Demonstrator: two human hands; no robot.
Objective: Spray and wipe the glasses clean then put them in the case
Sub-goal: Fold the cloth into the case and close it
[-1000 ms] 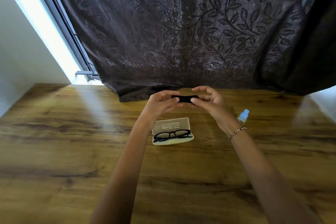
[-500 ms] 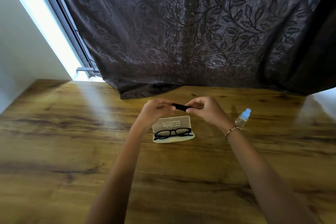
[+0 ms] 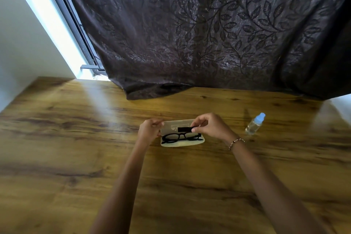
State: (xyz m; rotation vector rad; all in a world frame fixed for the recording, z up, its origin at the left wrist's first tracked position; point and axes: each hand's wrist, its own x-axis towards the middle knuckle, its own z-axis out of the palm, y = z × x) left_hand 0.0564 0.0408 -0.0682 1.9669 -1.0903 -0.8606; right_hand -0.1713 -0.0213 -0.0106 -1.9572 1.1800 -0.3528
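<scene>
Black cloth [image 3: 185, 129], folded into a narrow strip, is pinched at its right end between the thumb and fingertips of the right hand [image 3: 209, 127], whose fingers are curled in tight around it. The strip hangs flat just above the open case [image 3: 181, 143], a little below the middle of the frame, probably folded small so it can lie inside with the lenses. The left hand [image 3: 149, 131] sits at the left end of the case with its fingers bent narrow; it seems to be on the edge of the raised lid, perhaps to steady it, but I cannot tell whether it actually grips anything.

Under the strip, the glasses [image 3: 181, 137] already lie in the pale lower half of the case, lenses facing the camera, arms apparently folded. So the cleaning looks finished, and what remains, by my reading, is laying the cloth in and shutting the lid.

To the right of the hands, well apart from the case, the small clear spray bottle [image 3: 254, 124] with a blue cap stands on the wooden table [image 3: 76, 157], set aside out of the way. A dark leaf-patterned curtain [image 3: 209, 34] fills the upper frame, its hem resting on the table's far edge.
</scene>
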